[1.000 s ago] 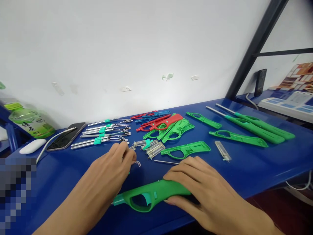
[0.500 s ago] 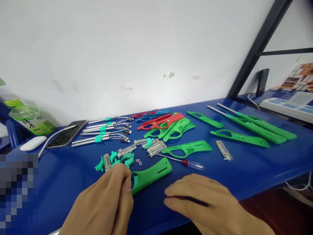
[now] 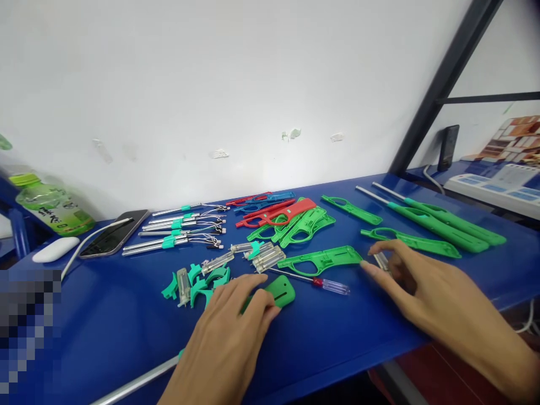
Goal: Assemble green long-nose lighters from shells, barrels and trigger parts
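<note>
Here's my left hand (image 3: 230, 320), palm down, fingers curled across the green lighter (image 3: 284, 289), thumb on the near side, handle end poking out to the right; the metal tube (image 3: 139, 379) runs out to the near left. And over on the right, my right hand (image 3: 426, 275), thumb and forefinger parted in a loose pinch, a clear tank (image 3: 382, 261) showing in the gap. Touching it? I can't tell from here; it doesn't look gripped.

How to do this neatly: I'd keep the left hand light and the lighter flat, bring the right fingertips down level, and take the tank by its long sides, away from the small fitting at its end. I'd also mind the green lighter half (image 3: 409, 242) lying just beyond, easy to nudge with a knuckle.

Now the containers! More clear tanks (image 3: 270, 260) lie bunched in the middle; whether there's fluid inside, I can't make out. The open green shell (image 3: 343, 256) near them shows moulded ribs in its hollow and no tank. Far left, the green-capped bottle (image 3: 54, 205) leans over, label in view, its fill level unclear to me.
</note>
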`<state>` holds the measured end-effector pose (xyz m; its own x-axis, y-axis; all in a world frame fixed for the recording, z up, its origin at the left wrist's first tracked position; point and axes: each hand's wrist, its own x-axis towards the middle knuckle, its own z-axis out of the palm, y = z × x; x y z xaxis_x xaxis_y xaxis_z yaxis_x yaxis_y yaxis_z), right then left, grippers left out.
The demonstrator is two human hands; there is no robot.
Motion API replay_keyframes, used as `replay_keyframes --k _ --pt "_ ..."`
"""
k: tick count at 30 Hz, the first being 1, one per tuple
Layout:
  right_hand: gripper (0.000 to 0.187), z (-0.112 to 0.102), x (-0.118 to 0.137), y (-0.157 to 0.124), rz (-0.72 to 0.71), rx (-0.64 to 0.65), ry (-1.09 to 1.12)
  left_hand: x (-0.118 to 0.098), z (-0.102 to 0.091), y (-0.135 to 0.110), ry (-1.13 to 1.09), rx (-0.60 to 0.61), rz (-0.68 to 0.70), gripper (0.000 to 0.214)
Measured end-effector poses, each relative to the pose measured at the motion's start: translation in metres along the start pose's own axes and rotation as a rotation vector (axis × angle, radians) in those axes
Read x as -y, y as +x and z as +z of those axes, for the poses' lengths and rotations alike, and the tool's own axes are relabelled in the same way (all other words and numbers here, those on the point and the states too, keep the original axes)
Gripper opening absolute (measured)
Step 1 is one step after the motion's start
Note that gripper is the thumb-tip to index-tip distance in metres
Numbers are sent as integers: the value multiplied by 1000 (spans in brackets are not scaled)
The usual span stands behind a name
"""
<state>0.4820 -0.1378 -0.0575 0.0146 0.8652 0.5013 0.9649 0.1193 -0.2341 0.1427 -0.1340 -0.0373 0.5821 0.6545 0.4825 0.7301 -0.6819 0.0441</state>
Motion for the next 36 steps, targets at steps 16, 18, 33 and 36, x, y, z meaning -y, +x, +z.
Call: replay_keyframes --k 16,18,33,36 --pt "37 -9 25 -1 -179 -115 88 -5 -6 -10 -234 -172 -153 14" --pt "32 -3 39 -3 -238 -76 108 -6 -8 -9 -296 -199 -183 15" --pt "28 3 59 -8 -132 -109 434 -9 -3 -18 -419 -397 -411 16" --pt "26 -2 73 -11 -53 -77 631 -11 -4 -18 -422 -385 -436 15"
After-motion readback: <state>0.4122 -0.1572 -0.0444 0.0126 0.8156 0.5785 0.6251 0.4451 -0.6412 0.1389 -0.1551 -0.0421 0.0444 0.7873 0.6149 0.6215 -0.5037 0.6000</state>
